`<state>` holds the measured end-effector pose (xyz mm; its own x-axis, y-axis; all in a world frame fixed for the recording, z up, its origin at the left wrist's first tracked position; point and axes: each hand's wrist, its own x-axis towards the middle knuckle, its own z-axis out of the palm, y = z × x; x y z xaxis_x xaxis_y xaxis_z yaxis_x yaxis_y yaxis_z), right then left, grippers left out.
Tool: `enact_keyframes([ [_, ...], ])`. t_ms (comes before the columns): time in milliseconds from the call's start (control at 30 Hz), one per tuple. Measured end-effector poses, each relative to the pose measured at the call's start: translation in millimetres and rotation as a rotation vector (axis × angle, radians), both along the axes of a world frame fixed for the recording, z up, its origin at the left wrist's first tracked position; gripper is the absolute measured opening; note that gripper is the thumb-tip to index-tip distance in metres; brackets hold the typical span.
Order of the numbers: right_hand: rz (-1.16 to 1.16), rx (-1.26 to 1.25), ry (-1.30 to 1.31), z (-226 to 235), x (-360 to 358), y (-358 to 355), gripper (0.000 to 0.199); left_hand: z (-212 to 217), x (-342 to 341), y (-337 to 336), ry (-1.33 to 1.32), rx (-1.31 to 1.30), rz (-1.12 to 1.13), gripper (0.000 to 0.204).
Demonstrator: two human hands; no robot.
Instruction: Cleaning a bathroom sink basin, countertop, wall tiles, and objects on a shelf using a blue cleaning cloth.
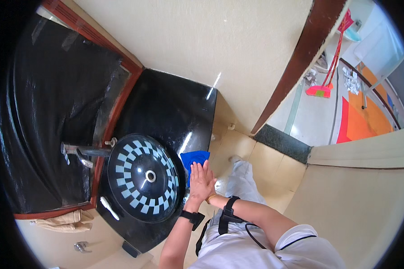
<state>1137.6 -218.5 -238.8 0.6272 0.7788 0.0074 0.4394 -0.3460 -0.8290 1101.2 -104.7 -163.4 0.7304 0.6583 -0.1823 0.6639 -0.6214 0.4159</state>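
A blue cloth (194,157) lies at the right edge of the black countertop, beside the round basin. My left hand (199,183) rests flat over the cloth's lower part with its fingers stretched out. Against its right side is my right hand (212,187), coming in from the right; its fingers are mostly hidden, so I cannot tell how they are placed. The black basin (132,172) has a ring of pale checks and a metal drain in its middle. A strap is fastened round each of my wrists.
A metal faucet (83,152) stands left of the basin. A white-handled brush-like tool (109,208) lies at its lower left. A beige towel (67,221) hangs nearby. Black sheeting (54,116) covers the left side. Beyond the doorway stands a red broom (319,91).
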Motion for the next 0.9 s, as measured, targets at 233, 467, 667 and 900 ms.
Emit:
enact_keyframes([
  [233, -0.083, -0.032, -0.012, 2.7, 86.3, 71.3, 0.055, -7.4, 88.5, 61.6, 0.024, -0.023, -0.1, 0.084],
  [467, -0.107, -0.037, -0.095, 26.3, 186.7, 171.7, 0.057, -38.8, 177.9, 118.3, 0.059, 0.025, -0.091, 0.087],
  [667, -0.07, -0.049, -0.187, -4.4, 249.0, 121.6, 0.059, -13.1, 212.9, 143.8, 0.065, 0.012, -0.072, 0.078],
  [900, 0.234, -0.091, -0.169, 5.6, 265.8, 176.2, 0.062, 31.7, 208.7, 120.1, -0.007, -0.157, -0.029, 0.08],
])
